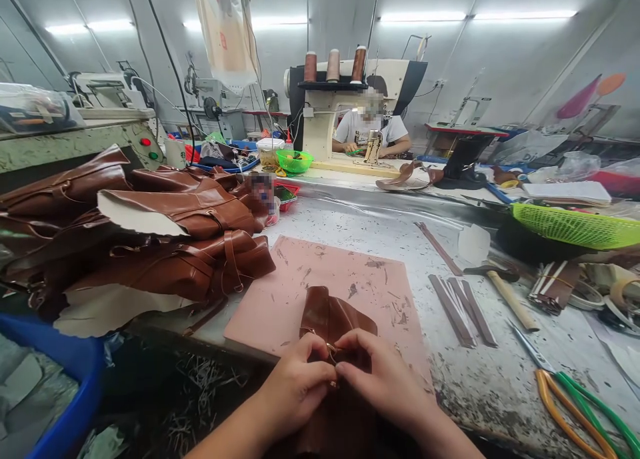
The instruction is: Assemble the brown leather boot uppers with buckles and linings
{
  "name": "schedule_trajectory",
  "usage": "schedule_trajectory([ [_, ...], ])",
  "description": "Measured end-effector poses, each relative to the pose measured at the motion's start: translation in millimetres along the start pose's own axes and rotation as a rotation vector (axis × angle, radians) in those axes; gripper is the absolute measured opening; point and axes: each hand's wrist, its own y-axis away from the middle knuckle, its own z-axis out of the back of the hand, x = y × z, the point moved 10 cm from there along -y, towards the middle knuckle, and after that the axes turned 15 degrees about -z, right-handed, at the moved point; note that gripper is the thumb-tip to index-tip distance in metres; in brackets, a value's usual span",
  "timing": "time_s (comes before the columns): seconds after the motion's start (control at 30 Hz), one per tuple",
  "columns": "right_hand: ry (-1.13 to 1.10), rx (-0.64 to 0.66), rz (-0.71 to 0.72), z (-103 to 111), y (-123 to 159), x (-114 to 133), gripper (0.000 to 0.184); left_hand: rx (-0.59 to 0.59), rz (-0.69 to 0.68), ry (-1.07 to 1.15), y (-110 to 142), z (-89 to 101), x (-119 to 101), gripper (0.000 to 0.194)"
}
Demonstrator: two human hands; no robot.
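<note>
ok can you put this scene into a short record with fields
left hand grip: pinched at a small gold-coloured metal fitting
right hand grip: at the same fitting, from the other side
workpiece: smooth brown leather-like piece, partly over a flat pink board
left side: pile of brown leather-like items, pale backing showing
right side: flat brown strips, wooden-handled hammer, scissors with orange and green handles
beyond: person in a white shirt at a cream sewing machine
unclear: how the fitting attaches, as fingers cover it
</note>
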Motion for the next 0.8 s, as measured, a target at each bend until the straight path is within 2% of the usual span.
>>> schedule_trajectory([
  [0.2,-0.064,-0.027,-0.034,1.0,-1.4,-0.9,0.008,0.088,0.127,0.186,3.2,-4.5,7.9,0.021],
  [0.33,0.049,0.0,0.009,-3.6,1.8,1.2,0.016,0.038,0.226,0.337,4.9,-2.0,15.4,0.012],
  [0.43,0.134,-0.023,0.018,-3.1,3.5,0.7,0.015,0.008,0.228,0.444,4.5,0.4,17.6,0.007],
  [0.57,0.189,-0.039,0.009,-1.0,4.7,0.0,0.009,0.018,0.217,0.516,8.3,5.3,20.3,0.015],
  [0.67,0.176,-0.002,0.013,-1.1,4.6,1.2,0.006,0.068,0.215,0.447,11.8,7.7,20.6,0.015],
  [0.73,0.128,0.048,0.012,-2.9,2.9,0.6,0.004,0.124,0.175,0.293,10.1,9.2,16.9,0.012],
  [0.8,0.035,0.085,-0.005,-3.9,-0.5,-2.7,0.006,0.186,0.079,0.096,4.2,10.1,7.7,0.015],
])
